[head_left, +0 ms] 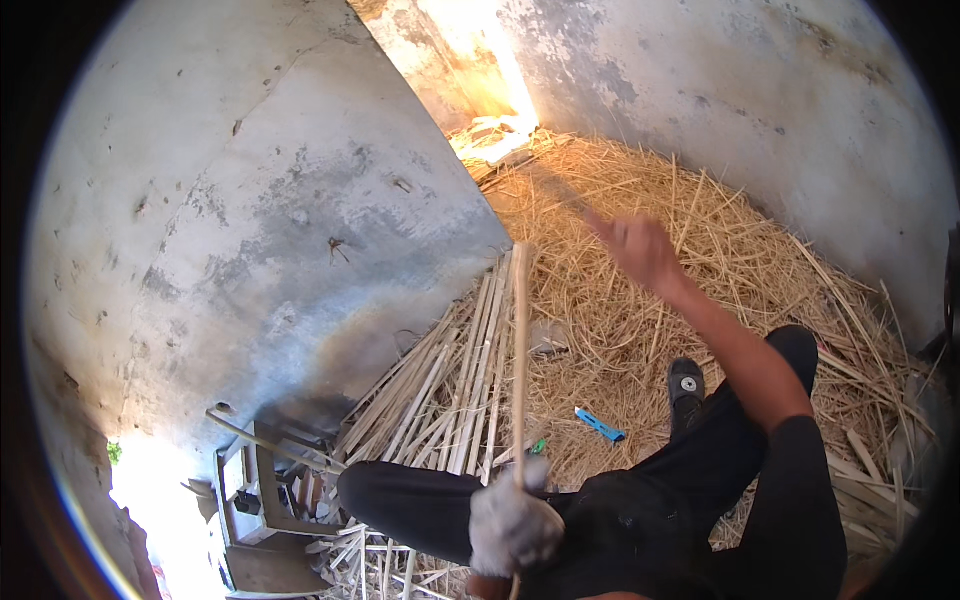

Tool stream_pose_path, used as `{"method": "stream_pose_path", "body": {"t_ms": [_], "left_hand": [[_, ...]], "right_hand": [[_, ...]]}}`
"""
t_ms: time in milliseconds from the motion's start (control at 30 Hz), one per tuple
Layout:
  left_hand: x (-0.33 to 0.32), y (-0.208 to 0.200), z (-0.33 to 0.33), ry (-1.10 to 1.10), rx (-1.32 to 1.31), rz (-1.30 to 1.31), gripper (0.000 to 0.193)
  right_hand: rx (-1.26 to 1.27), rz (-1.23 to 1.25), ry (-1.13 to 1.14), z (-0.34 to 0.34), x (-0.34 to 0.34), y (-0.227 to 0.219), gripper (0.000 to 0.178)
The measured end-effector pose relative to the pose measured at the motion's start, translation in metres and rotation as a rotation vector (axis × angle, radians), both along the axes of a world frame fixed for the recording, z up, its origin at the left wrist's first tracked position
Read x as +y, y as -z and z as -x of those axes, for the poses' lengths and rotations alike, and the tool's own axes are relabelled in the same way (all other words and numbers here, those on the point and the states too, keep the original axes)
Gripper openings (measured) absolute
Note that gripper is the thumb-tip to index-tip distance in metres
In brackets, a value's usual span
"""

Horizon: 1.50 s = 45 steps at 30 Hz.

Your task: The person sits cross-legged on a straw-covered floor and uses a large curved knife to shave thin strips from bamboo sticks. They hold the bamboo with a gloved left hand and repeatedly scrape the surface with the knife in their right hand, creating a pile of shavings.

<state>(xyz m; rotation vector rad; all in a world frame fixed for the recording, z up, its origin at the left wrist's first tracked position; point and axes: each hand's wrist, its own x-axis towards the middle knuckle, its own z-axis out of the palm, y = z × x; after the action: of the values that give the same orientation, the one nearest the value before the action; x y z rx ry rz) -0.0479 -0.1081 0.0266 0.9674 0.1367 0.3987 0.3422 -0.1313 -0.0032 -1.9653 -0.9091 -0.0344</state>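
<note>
Strip (520, 370) clenched in gloved left hand (512, 528), right hand (642, 250) raised, arm outstretched, fingers blurred, grip unclear

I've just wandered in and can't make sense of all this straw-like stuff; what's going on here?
A seated person grips a long pale strip in the gloved left hand. The bare right hand is raised ahead, too blurred to tell what it holds. Thin shavings cover the floor, a blue tool lies on them, and more strips lie beside the wall.
</note>
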Motion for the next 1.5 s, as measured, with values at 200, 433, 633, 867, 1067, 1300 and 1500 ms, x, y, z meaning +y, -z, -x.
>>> {"method": "stream_pose_path", "body": {"t_ms": [200, 433, 633, 867, 1067, 1300, 1500], "left_hand": [[0.012, -0.011, -0.008, -0.314, 0.324, -0.093, 0.046], [0.036, -0.014, -0.031, -0.494, 0.43, -0.381, 0.045], [0.032, -0.022, -0.038, -0.557, 0.47, -0.496, 0.04], [0.033, -0.032, -0.03, -0.283, 0.287, -0.429, 0.032], [0.04, -0.06, -0.052, -0.249, 0.255, -0.28, 0.046], [0.05, -0.073, -0.063, -0.295, 0.183, -0.191, 0.03], [0.049, -0.082, -0.059, -0.261, 0.232, -0.245, 0.02]], "right_hand": [[0.439, -0.177, 0.39, -0.039, -0.023, 0.001, 0.067], [0.094, -0.26, -0.113, 0.017, -0.031, -0.011, 0.064], [-0.087, -0.374, -0.347, 0.052, -0.042, -0.033, 0.063], [-0.159, -0.28, -0.412, 0.07, -0.037, -0.029, 0.064], [-0.171, -0.255, -0.445, 0.074, -0.031, -0.022, 0.065], [-0.176, -0.264, -0.452, 0.073, -0.031, -0.02, 0.064], [-0.207, -0.264, -0.47, 0.07, -0.031, -0.016, 0.065]]}}
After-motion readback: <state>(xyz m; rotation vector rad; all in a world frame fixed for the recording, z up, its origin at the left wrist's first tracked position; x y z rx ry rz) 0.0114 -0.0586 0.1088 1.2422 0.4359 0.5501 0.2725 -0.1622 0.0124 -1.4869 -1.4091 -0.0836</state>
